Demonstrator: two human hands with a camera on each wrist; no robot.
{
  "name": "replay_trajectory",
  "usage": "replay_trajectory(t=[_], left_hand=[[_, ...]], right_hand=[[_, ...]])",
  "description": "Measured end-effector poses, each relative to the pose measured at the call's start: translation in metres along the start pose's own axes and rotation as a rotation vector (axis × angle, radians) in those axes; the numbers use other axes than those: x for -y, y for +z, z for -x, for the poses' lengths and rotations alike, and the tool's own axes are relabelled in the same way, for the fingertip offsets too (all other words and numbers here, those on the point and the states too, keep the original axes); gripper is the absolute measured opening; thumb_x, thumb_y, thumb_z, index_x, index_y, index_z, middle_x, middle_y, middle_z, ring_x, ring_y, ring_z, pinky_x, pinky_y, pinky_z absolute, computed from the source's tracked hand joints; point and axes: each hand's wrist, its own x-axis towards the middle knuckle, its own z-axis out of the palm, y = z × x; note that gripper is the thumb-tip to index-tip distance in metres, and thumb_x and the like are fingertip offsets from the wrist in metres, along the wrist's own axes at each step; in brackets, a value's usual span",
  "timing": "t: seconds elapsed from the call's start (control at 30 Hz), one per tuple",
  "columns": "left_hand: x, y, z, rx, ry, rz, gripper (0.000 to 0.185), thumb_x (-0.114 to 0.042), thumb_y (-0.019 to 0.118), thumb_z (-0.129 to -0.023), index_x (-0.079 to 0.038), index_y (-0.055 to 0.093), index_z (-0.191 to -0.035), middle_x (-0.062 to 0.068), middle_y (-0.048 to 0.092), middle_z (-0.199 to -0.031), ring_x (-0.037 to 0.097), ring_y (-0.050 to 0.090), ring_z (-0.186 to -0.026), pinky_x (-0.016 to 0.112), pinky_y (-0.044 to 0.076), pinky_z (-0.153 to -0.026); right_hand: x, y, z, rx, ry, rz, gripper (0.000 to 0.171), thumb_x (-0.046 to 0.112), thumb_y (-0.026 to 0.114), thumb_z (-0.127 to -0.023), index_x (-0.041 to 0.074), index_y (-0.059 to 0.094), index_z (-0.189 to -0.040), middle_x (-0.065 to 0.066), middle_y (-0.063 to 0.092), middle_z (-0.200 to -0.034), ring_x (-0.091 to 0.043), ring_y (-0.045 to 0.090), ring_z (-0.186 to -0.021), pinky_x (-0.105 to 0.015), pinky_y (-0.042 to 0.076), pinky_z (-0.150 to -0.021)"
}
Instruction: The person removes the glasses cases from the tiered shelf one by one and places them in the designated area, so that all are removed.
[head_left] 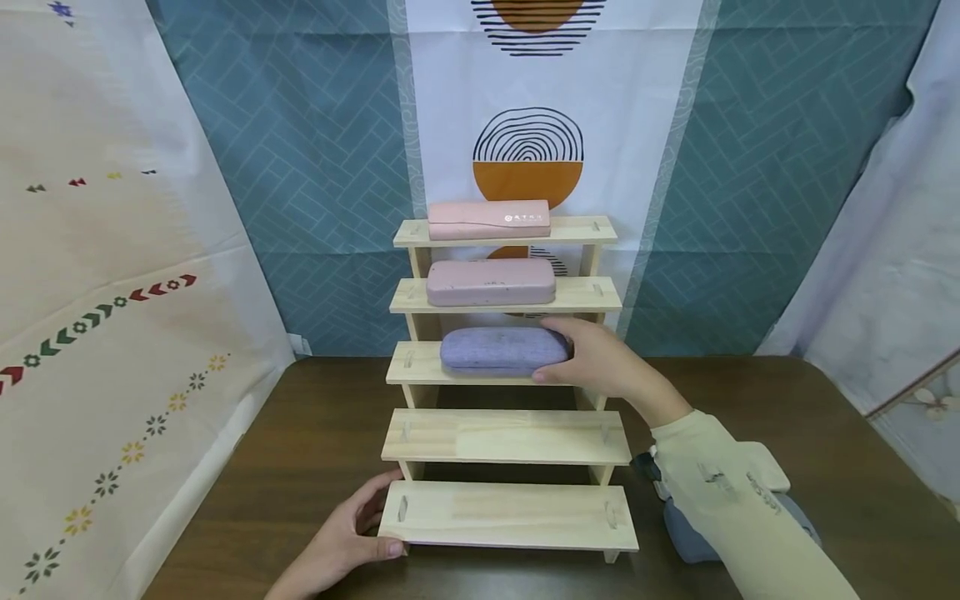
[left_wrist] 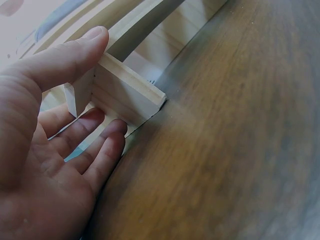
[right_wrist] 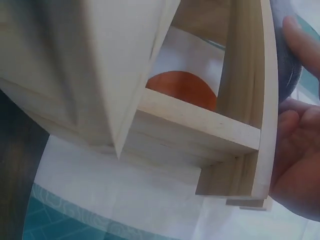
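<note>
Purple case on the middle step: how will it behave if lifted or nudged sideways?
The purple case keeps a rounded, firm outline under the right hand, so it is probably stiff. Its textured, felt-like cover likely resists slipping. It lies flat, so it should slide rather than roll, but the wooden step is narrow, so a forward push may drop it.

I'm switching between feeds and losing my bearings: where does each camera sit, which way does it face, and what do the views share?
Head: worn high, looking forward and down at the stepped wooden rack on the table; both hands show, the right hand gripping the purple case.
Left wrist: low at the table, facing the bottom step's corner; the left hand holds it.
Right wrist: beneath the rack's right side, looking up; fingers touch the case.
Shared: all three show the rack.
</note>
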Motion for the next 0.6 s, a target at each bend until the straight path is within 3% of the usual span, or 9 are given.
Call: replay_trajectory(t=[0.23,0.47,0.6], left_hand=[[0.0008,-0.0005,0.0003,0.008,0.006,-0.003,0.079,-0.001,0.077,-0.087,-0.002,0.033,-0.153,0.027,0.048,-0.132,0.035,0.057,-0.114,0.035,0.053,-0.086],[0.0004,-0.0007,0.0005,0.007,-0.001,0.018,0.080,-0.001,0.077,-0.088,-0.002,0.032,-0.154,0.028,0.045,-0.135,0.035,0.055,-0.115,0.037,0.054,-0.086],[0.0002,-0.0006,-0.0002,0.004,-0.011,0.018,0.081,-0.002,0.077,-0.088,-0.002,0.031,-0.154,0.027,0.045,-0.135,0.037,0.054,-0.115,0.037,0.054,-0.086]], right_hand=[[0.0043,-0.0022,0.0032,-0.034,0.073,0.023,0.078,0.029,0.086,-0.081,0.000,0.051,-0.145,-0.019,0.052,-0.143,-0.033,0.053,-0.119,-0.053,0.042,-0.100],[0.0064,-0.0064,0.0051,-0.009,0.069,0.032,0.077,0.024,0.084,-0.083,-0.002,0.049,-0.146,-0.021,0.049,-0.146,-0.035,0.051,-0.122,-0.055,0.040,-0.103],[0.0055,-0.0096,0.0057,0.007,0.066,0.046,0.075,0.021,0.083,-0.083,-0.001,0.049,-0.146,-0.020,0.053,-0.141,-0.033,0.055,-0.115,-0.054,0.043,-0.098]])
